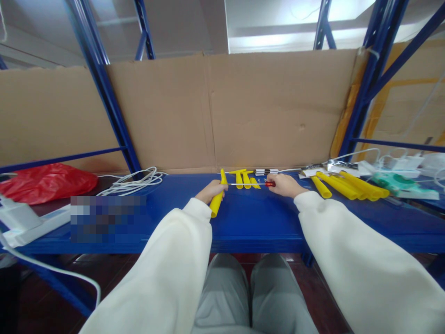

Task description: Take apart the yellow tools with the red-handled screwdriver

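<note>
A yellow tube point(217, 205) is held in the left hand point(211, 190), whose fingers are closed around it above the blue table point(255, 227); it is tilted, with its wide end toward the wearer. By the right hand point(282, 184) the red handle of a screwdriver point(270, 184) is gripped, the fingers curled tight about it. Its thin shaft is pointed leftward, and the side of the tube is met by the tip — whether it is seated inside cannot be told.

Behind the shaft, several yellow pieces point(239, 179) are laid out between the hands, with a dark-and-silver block point(261, 172) just beside the right hand. Farther right, more tubes point(347, 185) are grouped side by side, near a green-and-white pack point(396, 183).

On the left, a red bag point(52, 183), a coiled white cord point(139, 183) and a power strip point(38, 227) are seen. The back is closed off by cardboard point(271, 111).
</note>
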A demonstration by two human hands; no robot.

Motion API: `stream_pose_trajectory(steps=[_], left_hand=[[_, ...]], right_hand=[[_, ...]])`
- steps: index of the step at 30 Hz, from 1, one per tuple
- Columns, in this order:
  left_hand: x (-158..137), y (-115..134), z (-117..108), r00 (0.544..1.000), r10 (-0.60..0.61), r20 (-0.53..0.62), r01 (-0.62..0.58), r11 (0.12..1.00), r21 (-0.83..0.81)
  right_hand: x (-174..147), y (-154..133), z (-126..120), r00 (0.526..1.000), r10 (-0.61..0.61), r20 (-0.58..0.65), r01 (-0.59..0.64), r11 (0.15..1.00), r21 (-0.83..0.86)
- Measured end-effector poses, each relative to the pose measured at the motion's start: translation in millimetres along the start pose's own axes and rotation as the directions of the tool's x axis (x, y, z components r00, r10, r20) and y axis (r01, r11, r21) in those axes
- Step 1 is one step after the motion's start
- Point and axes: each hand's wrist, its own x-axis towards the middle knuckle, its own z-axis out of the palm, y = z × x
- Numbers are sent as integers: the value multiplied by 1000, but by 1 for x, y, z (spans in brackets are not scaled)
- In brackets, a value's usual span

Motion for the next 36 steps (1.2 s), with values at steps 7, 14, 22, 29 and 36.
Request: stream_pose_trajectory(steps=[7, 14, 22, 29, 36], left_hand=[[1, 0, 0, 1000, -1, -9, 1, 1000, 7], [-4, 3, 0, 1000, -6, -6, 7, 999, 34], [1, -2, 0, 1000, 21, -10, -21, 998, 57], [-3, 2, 2, 998, 67, 0, -66, 989, 134], [-1, 0, 2, 997, 81, 5, -81, 989, 127]], right_hand=[[0, -2, 0, 999, -3, 39, 3, 1000, 14], [2, 2, 1, 997, -50, -51, 51, 999, 19], [-1, 0, 1, 1000, 23, 7, -24, 998, 53], [1, -1, -1, 999, -27, 42, 26, 999, 39], [-2, -3, -3, 995, 46, 87, -49, 998, 42]])
